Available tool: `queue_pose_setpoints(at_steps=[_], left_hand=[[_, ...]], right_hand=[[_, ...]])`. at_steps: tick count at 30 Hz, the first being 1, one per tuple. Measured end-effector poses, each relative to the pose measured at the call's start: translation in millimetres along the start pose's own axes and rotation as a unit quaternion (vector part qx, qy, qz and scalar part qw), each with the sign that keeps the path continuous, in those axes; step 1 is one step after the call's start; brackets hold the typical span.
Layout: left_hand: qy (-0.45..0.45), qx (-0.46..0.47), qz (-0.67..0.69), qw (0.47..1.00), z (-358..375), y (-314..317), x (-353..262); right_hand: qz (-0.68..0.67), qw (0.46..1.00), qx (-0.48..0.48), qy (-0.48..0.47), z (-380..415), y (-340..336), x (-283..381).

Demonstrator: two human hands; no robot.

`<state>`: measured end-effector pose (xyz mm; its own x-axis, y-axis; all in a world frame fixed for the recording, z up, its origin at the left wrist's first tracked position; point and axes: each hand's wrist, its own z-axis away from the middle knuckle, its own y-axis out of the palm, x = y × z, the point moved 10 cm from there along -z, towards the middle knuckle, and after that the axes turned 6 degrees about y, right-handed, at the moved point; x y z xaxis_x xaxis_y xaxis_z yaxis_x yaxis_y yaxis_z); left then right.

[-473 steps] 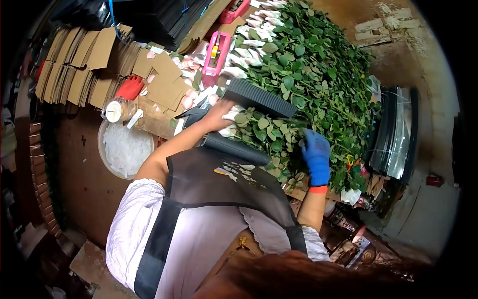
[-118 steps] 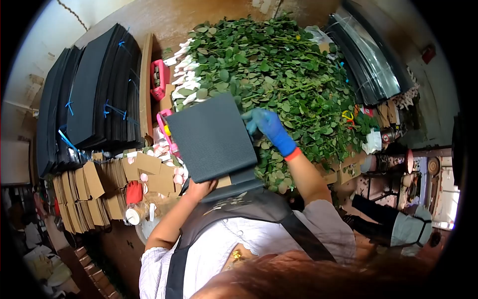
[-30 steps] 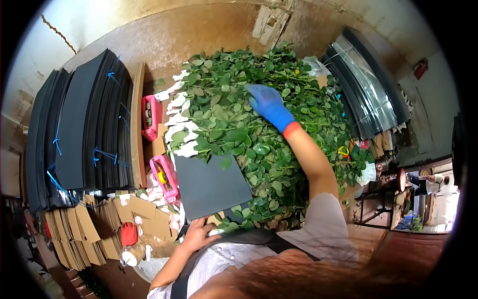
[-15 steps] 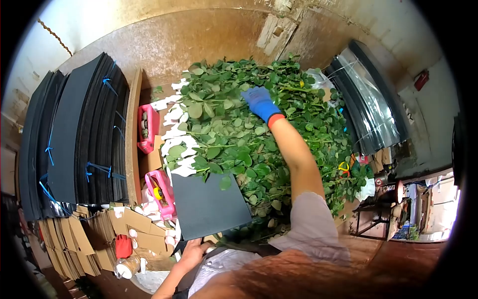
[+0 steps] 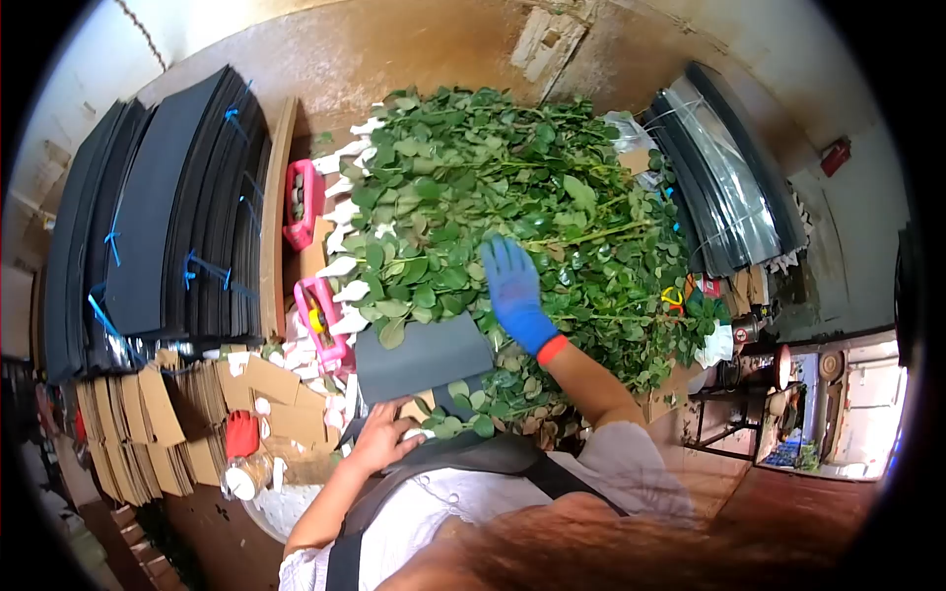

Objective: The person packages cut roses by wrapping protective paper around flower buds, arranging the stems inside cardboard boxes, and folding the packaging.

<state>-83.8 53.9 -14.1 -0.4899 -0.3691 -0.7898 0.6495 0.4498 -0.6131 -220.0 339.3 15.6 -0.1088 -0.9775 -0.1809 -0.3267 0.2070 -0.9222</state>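
Observation:
My left hand [image 5: 382,436] is bare and lies at the near edge of a dark grey sheet [image 5: 419,360], fingers apart. A small white piece shows beside its fingertips. My right hand [image 5: 514,291] wears a blue glove with a red cuff; its palm is down, fingers stretched out, over a broad layer of leafy green stems [image 5: 443,177]. The stems lie crosswise, with white-wrapped ends [image 5: 345,212] along their left side. Leaves overlap the sheet's upper left corner, and more leaves lie below it, near my body.
Tall stacks of dark sheets [image 5: 163,207] tied with blue string stand at left. Two pink holders [image 5: 320,325] sit beside a wooden board [image 5: 279,227]. Folded cardboard [image 5: 128,424] and a red glove [image 5: 242,433] are lower left. Plastic-wrapped sheets [image 5: 724,177] stand at right, near orange-handled scissors [image 5: 672,299].
My right hand has drawn back from the far leaves towards my body. The grey sheet looks more tilted, and more of my left hand shows. The whole view has shifted slightly.

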Motion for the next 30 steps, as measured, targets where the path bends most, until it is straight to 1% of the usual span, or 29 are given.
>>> queue_pose_setpoints(at_steps=[3,4,5,6,7,8,9,10,11,12,13,14,15,16,17,19,20,21,23,25,26,27,28,30], left_hand=[[0.016,-0.012,0.005,1.000,0,0,0],[0.014,-0.011,0.006,1.000,0,0,0],[0.011,-0.010,0.007,1.000,0,-1,-1],[0.015,-0.012,0.005,1.000,-1,-1,-2],[0.022,-0.014,0.002,1.000,-1,-1,-3],[0.026,-0.014,0.005,1.000,-1,-1,-3],[0.032,-0.013,0.008,0.999,-1,-1,-3],[0.034,-0.017,0.009,0.999,0,-2,-4],[0.035,-0.016,0.007,0.999,-1,-1,-3],[0.036,-0.016,0.005,0.999,-1,1,-3],[0.036,-0.015,0.002,0.999,0,1,-2],[0.034,-0.015,0.003,0.999,0,0,-3],[0.031,-0.013,0.003,0.999,-1,-1,-3],[0.027,-0.011,0.004,1.000,-1,-1,-3],[0.025,-0.007,0.005,1.000,0,0,-3],[0.035,-0.012,-0.004,0.999,1,2,-1],[0.032,-0.013,-0.009,0.999,-1,0,-1],[0.026,-0.011,-0.011,1.000,1,1,-2],[0.008,-0.010,0.001,1.000,3,5,3],[0.017,-0.013,-0.001,1.000,4,5,5],[0.022,-0.022,0.000,1.000,5,8,9],[0.045,-0.011,-0.007,0.999,6,10,6],[-0.075,-0.050,0.267,0.959,14,18,32],[-0.078,-0.074,0.256,0.961,18,14,35]], right_hand=[[-0.046,0.996,0.072,0.011,22,-35,-8],[-0.027,0.996,0.087,-0.001,34,-30,-8],[-0.027,0.984,0.178,0.003,36,-36,-10],[-0.028,0.963,0.267,0.006,32,-60,-11],[-0.029,0.935,0.354,0.009,36,-67,-13],[-0.113,0.967,0.229,-0.013,22,-94,-18],[-0.128,0.964,0.233,0.008,16,-93,-32],[-0.142,0.961,0.236,0.028,0,-109,-40],[-0.160,0.973,0.160,0.040,-17,-127,-47],[-0.185,0.982,0.036,-0.006,-37,-146,-41],[-0.207,0.973,-0.090,-0.052,-51,-162,-36],[-0.188,0.973,-0.092,-0.094,-59,-134,-32],[-0.168,0.972,-0.095,-0.135,-61,-92,-28],[-0.147,0.968,-0.097,-0.176,-57,-68,-21],[-0.140,0.980,-0.001,-0.139,-59,-46,-23],[-0.119,0.975,0.179,-0.057,-65,-7,-31],[-0.144,0.988,0.033,-0.036,-68,-55,-32],[-0.138,0.987,-0.075,-0.041,-62,-125,-24],[-0.200,0.952,-0.222,-0.073,-35,-223,-15],[-0.189,0.961,-0.164,-0.119,-2,-247,-4],[-0.199,0.965,-0.111,-0.130,15,-250,-2],[-0.228,0.963,-0.010,-0.140,31,-239,-2],[-0.244,0.955,0.062,-0.154,52,-224,-2],[-0.178,0.965,0.139,-0.133,101,-177,-19]])
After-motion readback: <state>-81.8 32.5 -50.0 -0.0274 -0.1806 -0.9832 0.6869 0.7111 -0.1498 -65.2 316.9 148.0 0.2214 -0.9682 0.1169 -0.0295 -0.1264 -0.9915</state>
